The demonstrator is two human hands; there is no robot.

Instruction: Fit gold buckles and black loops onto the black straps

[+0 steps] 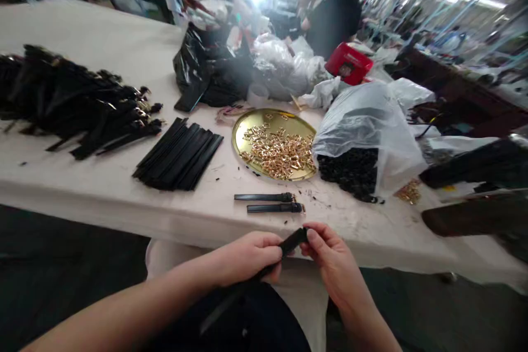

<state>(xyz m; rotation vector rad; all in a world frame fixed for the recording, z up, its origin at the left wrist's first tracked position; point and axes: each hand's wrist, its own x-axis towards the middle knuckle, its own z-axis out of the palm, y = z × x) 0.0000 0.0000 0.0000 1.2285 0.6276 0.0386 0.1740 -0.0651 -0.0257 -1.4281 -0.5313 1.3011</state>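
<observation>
My left hand grips a black strap along its length, thumb on top, in front of the table edge. With closed fingertips, my right hand pinches the strap's upper end; any small part there is hidden by the fingers. Just beyond, two short black straps with gold buckles lie side by side on the table. Behind them sits a round gold tray with many small gold buckles. A stack of flat black straps rests to the left of the tray.
A big heap of black straps with gold buckles covers the table's left. Right of the tray, a clear plastic bag spills small black pieces. Plastic bags and a red box stand behind. Another person is in the background.
</observation>
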